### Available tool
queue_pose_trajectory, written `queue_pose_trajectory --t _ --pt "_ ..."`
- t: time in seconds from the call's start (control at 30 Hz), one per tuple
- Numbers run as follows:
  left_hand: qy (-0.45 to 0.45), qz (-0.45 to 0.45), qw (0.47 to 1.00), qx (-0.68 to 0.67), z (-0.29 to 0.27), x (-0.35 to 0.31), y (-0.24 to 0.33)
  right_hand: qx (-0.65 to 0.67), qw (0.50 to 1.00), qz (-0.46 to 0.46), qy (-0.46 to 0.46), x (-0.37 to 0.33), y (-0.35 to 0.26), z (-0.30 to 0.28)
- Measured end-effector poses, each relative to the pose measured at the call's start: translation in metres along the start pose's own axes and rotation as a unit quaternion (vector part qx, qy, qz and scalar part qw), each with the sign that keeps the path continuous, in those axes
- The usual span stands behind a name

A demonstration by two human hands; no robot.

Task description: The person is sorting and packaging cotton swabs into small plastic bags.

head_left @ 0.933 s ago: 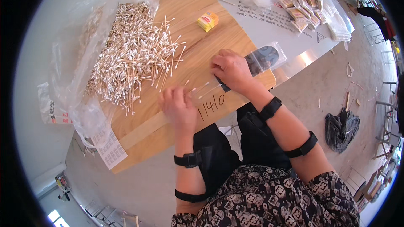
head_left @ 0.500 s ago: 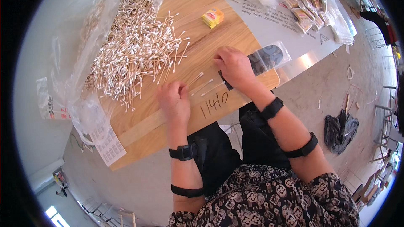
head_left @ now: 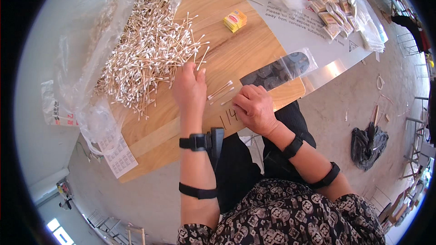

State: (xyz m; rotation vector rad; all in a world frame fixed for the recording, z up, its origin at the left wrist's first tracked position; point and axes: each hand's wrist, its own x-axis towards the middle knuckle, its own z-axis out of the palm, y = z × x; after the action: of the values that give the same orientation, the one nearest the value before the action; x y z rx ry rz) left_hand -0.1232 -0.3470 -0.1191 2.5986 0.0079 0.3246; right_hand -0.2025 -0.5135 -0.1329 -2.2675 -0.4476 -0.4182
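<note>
A large heap of cotton swabs (head_left: 145,52) spills from a clear plastic bag (head_left: 75,68) on the left of the wooden table. At the heap's near right edge is my left hand (head_left: 190,91), its thumb and fingers drawn together by the swab tips; what they pinch cannot be made out. To the right of it, a few loose swabs (head_left: 221,91) lie side by side on the wood. My right hand (head_left: 256,109) is closed just beside them, and one swab runs in under its fingertips. Whether the fingers grip it is hidden. A clear pouch with a dark patterned panel (head_left: 277,70) lies beyond this hand.
A small yellow box (head_left: 235,21) stands farther back on the wooden tabletop (head_left: 159,143). Several clear packs of swabs (head_left: 334,9) are piled on a grey printed sheet (head_left: 295,27) at the far right. A label sheet (head_left: 119,156) hangs at the left edge. A black bag (head_left: 369,145) lies on the floor.
My left hand has moved away from me to the heap's edge. My right hand has come off the dark-panelled pouch, moving nearer to me and beside the loose swabs.
</note>
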Motion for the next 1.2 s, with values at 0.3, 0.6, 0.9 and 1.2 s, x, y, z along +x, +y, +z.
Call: queue_pose_trajectory --t 0.3,0.6,0.9,1.2 --pt "-0.089 0.009 0.996 0.021 -0.01 -0.01 -0.001 0.018 1.0 -0.001 -0.008 0.0 0.004 -0.001" --pt "-0.063 -0.083 0.994 0.038 -0.011 0.001 -0.01 0.055 0.998 0.004 0.006 -0.001 0.0 0.001" --pt "-0.176 -0.043 0.982 -0.056 -0.023 -0.02 0.002 0.112 0.992 0.022 0.05 -0.006 0.006 0.001" --pt "0.064 -0.17 0.903 -0.389 -0.005 -0.064 -0.002 0.274 0.942 0.159 0.115 0.005 0.003 0.002"
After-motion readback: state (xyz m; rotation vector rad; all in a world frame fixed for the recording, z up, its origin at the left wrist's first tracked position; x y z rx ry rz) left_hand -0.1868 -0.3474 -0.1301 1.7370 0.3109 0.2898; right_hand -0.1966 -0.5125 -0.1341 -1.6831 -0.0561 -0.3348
